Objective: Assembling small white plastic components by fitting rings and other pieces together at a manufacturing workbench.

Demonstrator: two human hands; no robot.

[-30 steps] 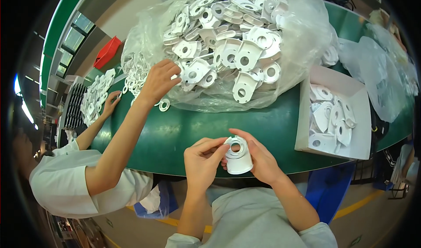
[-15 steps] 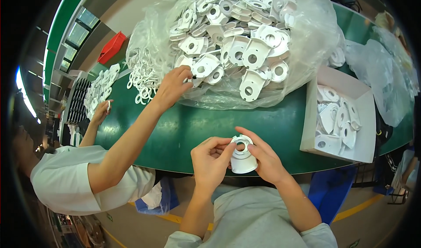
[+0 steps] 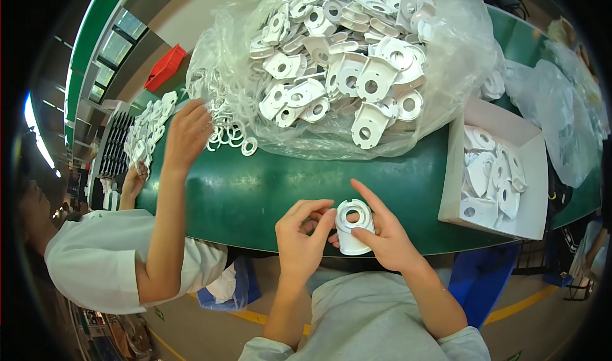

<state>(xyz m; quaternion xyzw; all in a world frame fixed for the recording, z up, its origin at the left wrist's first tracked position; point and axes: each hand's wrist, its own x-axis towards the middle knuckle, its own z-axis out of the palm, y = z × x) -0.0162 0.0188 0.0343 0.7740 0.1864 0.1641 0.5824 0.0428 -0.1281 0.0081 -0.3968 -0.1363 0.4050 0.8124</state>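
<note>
My right hand point(image 3: 389, 236) holds a white plastic part point(image 3: 354, 242) over the table's near edge, thumb across its front and index finger stretched out past it. The part has a round ring with a hole at the top and a rounded, plate-like lower end. Close to its left side is my left hand point(image 3: 304, 236), fingers curled and the thumb near the index fingertip; whatever may be between them is hidden. Many similar white parts point(image 3: 376, 80) lie heaped in a clear plastic bag point(image 3: 446, 61) beyond my hands.
A white box point(image 3: 449, 182) of similar parts stands at the right. Left of the bag lie loose white rings point(image 3: 249, 146). A co-worker's hand point(image 3: 187, 134) reaches over the table point(image 3: 268, 195) at the left, the other near laid-out white parts point(image 3: 150, 128). A red bin point(image 3: 166, 66) stands behind.
My left hand has drawn slightly left off the part, which stays in my right hand. The co-worker's nearer hand has moved left from the bag, and a white ring now lies apart near the bag.
</note>
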